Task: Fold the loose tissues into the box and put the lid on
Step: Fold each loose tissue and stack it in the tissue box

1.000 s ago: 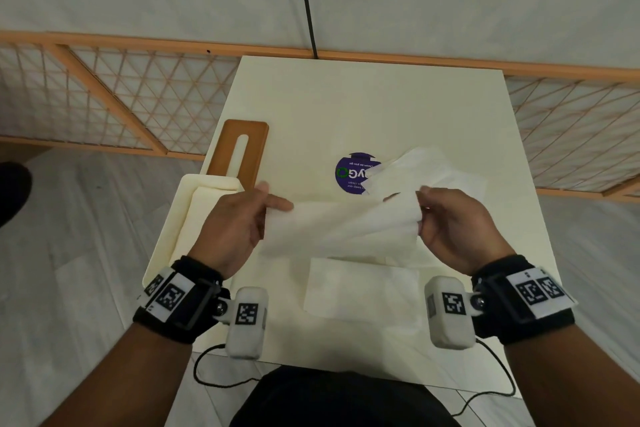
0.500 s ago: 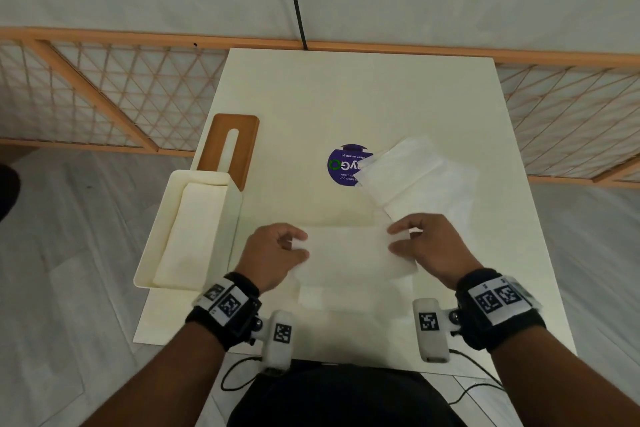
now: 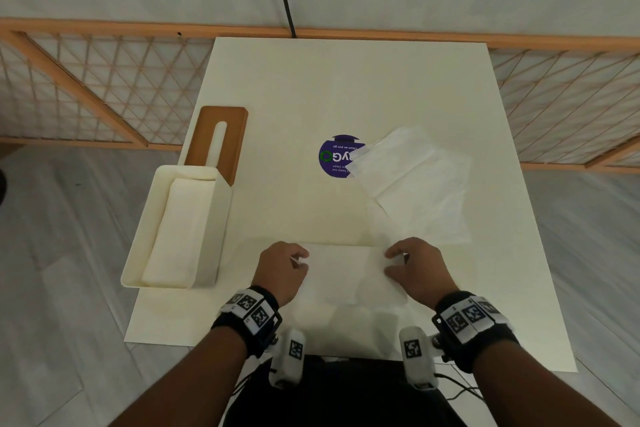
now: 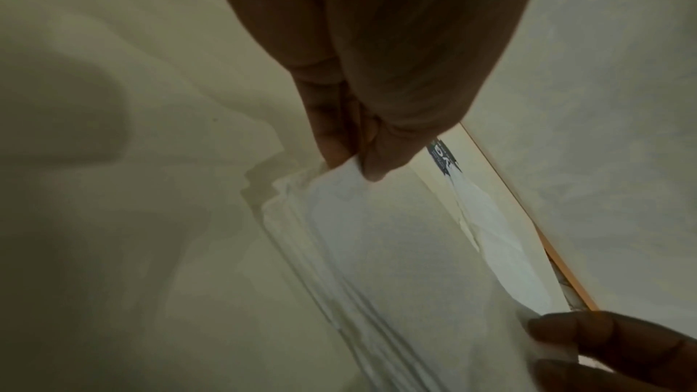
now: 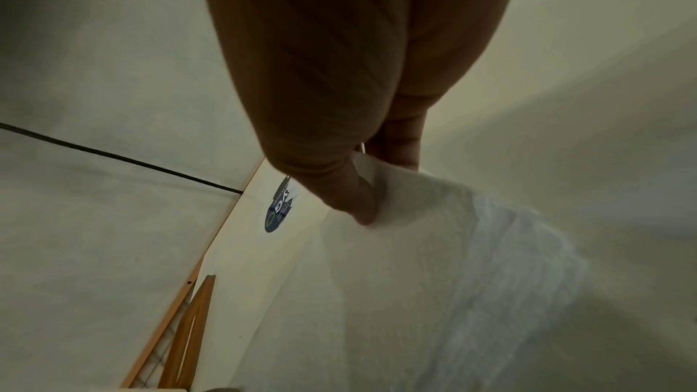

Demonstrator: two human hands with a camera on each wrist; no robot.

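A white folded tissue (image 3: 346,274) lies flat near the table's front edge, on top of another folded one. My left hand (image 3: 301,258) pinches its left end; the left wrist view shows thumb and finger closed on the tissue (image 4: 396,249) corner. My right hand (image 3: 393,262) pinches the right end, with the tissue (image 5: 415,249) caught between thumb and fingers. Loose unfolded tissues (image 3: 412,184) lie at the right middle. The open cream box (image 3: 220,236) sits at the left edge with tissues inside. Its brown slotted lid (image 3: 218,139) lies just behind it.
A round purple sticker (image 3: 334,156) on the white table (image 3: 346,87) is partly covered by the loose tissues. An orange lattice railing (image 3: 86,87) runs behind the table on both sides. The box overhangs the table's left edge.
Both hands brought the tissue down from mid-air and toward me, laying it flat on the folded tissue by the front edge. In the last half second the hands barely moved.
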